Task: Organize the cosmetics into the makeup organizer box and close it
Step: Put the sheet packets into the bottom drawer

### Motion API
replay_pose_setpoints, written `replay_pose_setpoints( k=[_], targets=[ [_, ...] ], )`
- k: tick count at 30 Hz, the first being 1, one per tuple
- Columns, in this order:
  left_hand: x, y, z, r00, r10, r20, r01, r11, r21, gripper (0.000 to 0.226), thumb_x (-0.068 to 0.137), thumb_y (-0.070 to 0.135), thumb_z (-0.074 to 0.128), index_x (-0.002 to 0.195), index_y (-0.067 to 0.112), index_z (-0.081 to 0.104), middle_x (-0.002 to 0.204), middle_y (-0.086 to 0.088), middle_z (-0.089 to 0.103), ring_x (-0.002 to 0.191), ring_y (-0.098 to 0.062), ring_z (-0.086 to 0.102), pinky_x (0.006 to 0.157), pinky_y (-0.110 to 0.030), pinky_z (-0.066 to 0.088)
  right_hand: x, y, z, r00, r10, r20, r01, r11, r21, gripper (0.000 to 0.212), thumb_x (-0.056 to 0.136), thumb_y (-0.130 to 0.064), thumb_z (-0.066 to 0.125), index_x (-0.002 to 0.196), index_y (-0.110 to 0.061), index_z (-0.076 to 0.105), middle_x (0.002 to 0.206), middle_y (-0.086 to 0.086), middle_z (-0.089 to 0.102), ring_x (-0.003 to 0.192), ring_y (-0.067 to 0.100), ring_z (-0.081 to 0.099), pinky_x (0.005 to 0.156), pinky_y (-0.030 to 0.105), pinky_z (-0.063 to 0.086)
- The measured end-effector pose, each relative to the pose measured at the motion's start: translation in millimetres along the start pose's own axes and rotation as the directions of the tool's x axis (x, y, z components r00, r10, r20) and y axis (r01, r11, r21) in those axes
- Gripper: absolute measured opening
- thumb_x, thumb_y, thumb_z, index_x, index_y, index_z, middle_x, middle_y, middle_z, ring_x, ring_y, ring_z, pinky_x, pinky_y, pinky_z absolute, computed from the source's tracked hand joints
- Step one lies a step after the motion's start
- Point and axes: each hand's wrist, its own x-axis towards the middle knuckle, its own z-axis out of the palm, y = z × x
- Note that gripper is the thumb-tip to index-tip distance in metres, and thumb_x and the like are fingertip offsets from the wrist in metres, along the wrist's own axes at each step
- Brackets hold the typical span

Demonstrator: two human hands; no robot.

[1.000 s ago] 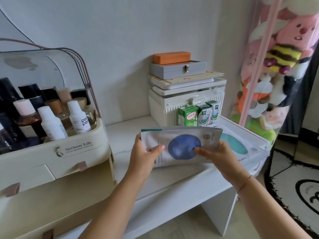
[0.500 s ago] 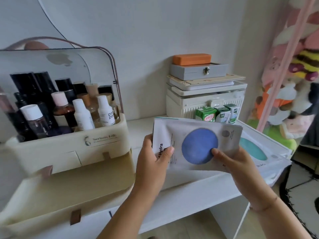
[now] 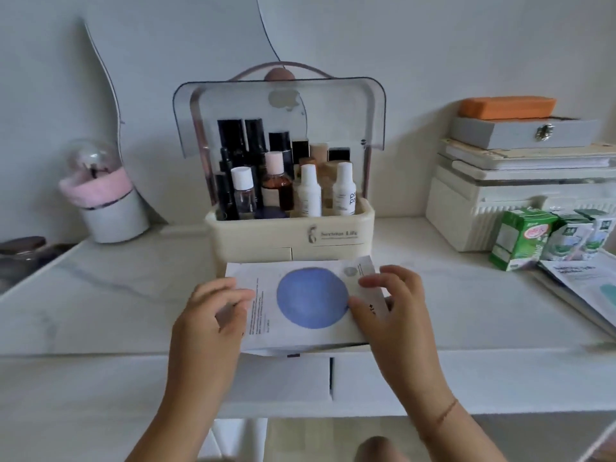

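At lower centre, the sheet-mask packet spans between the left hand pinching its left edge and the right hand pinching its right edge, just below the organizer box.

Plain white wall, matte, evenly lit by soft, diffuse light. A thin curved dark line runs up it at left; cannot tell what it is. White table stands against the wall, top faintly grey-veined. Two flat drawer fronts sit below its front edge, narrow gap between them. Pale floor beneath. Back left: white cup, pink cloth on top. Right: cream ribbed box.
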Motion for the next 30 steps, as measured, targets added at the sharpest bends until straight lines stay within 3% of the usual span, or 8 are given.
replay_pose_setpoints(
  k=[2, 4, 6, 10, 14, 19, 23, 30],
  targets=[
    [-2, -9, -5, 0.995, -0.031, 0.090, 0.034, 0.999, -0.029, 0.018, 0.086, 0.010, 0.062, 0.088, 0.026, 0.072, 0.111, 0.012, 0.063, 0.097, 0.008, 0.056, 0.077, 0.005, 0.032, -2, -1, -1, 0.996, -0.030, 0.082, 0.035, 0.998, -0.057, 0.007, 0.082, -0.027, 0.067, 0.088, -0.024, 0.067, 0.123, -0.010, 0.046, 0.092, -0.006, 0.055, 0.072, -0.003, 0.036],
    [-3, -11, -10, 0.976, -0.038, 0.214, 0.052, 0.997, -0.060, 0.017, 0.082, 0.034, 0.065, 0.097, 0.028, 0.070, 0.114, 0.021, 0.061, 0.103, 0.009, 0.056, 0.081, 0.004, 0.033, -2, -2, -8, 0.980, -0.060, 0.188, 0.082, 0.990, -0.111, 0.032, 0.077, -0.050, 0.063, 0.096, -0.025, 0.069, 0.126, -0.014, 0.044, 0.093, -0.010, 0.052, 0.074, -0.006, 0.033],
    [-2, -14, -16, 0.939, -0.001, 0.344, 0.031, 0.996, -0.081, 0.046, 0.065, 0.056, 0.066, 0.106, 0.034, 0.065, 0.117, 0.032, 0.053, 0.108, 0.020, 0.048, 0.083, 0.004, 0.031, -2, -4, -16, 0.941, -0.073, 0.329, 0.132, 0.978, -0.159, 0.060, 0.067, -0.067, 0.054, 0.111, -0.027, 0.065, 0.125, -0.019, 0.042, 0.097, -0.004, 0.053, 0.078, -0.007, 0.031],
    [4, -19, -25, 0.912, 0.031, 0.408, 0.031, 0.989, -0.146, 0.046, 0.059, 0.047, 0.075, 0.103, 0.035, 0.070, 0.113, 0.031, 0.061, 0.105, 0.019, 0.052, 0.080, 0.004, 0.033, 6, 3, -29, 0.864, -0.115, 0.490, 0.272, 0.926, -0.262, 0.044, 0.079, -0.045, 0.064, 0.120, -0.030, 0.061, 0.121, -0.022, 0.051, 0.103, 0.000, 0.054, 0.083, -0.002, 0.034],
    [15, -22, -26, 0.956, 0.092, 0.277, -0.063, 0.992, -0.112, 0.022, 0.065, 0.039, 0.075, 0.086, 0.031, 0.076, 0.094, 0.030, 0.069, 0.079, 0.006, 0.063, 0.068, -0.006, 0.043, 14, 5, -28, 0.848, -0.187, 0.497, 0.381, 0.865, -0.326, 0.033, 0.084, -0.048, 0.052, 0.108, -0.034, 0.069, 0.110, -0.023, 0.062, 0.097, 0.007, 0.053, 0.085, 0.022, 0.042],
    [13, -27, -16, 0.925, 0.299, 0.236, -0.368, 0.862, 0.349, 0.028, 0.077, 0.052, 0.059, 0.077, 0.031, 0.077, 0.083, 0.021, 0.072, 0.075, -0.019, 0.056, 0.073, -0.038, 0.043, 16, 12, -14, 0.872, -0.201, 0.446, 0.409, 0.802, -0.437, 0.037, 0.089, -0.050, 0.038, 0.100, -0.035, 0.071, 0.108, -0.023, 0.064, 0.105, 0.009, 0.048, 0.086, 0.030, 0.027],
    [6, -33, -10, 0.920, 0.199, 0.338, -0.330, 0.859, 0.393, 0.049, 0.083, 0.056, 0.036, 0.078, 0.028, 0.076, 0.091, 0.019, 0.073, 0.095, -0.017, 0.063, 0.079, -0.028, 0.028, 10, 22, -3, 0.864, -0.189, 0.467, 0.435, 0.748, -0.501, 0.058, 0.087, -0.061, 0.018, 0.097, -0.035, 0.069, 0.109, -0.023, 0.063, 0.119, 0.006, 0.046, 0.110, 0.037, 0.011],
    [8, -20, 5, 0.913, 0.220, 0.342, -0.340, 0.876, 0.343, 0.057, 0.084, 0.059, 0.031, 0.092, 0.021, 0.073, 0.098, 0.010, 0.070, 0.104, -0.019, 0.059, 0.092, -0.037, 0.039, 3, 29, -5, 0.881, -0.255, 0.398, 0.430, 0.781, -0.454, 0.057, 0.087, -0.062, 0.022, 0.113, -0.034, 0.064, 0.128, -0.016, 0.055, 0.131, 0.009, 0.038, 0.117, 0.043, 0.007]
  ],
)
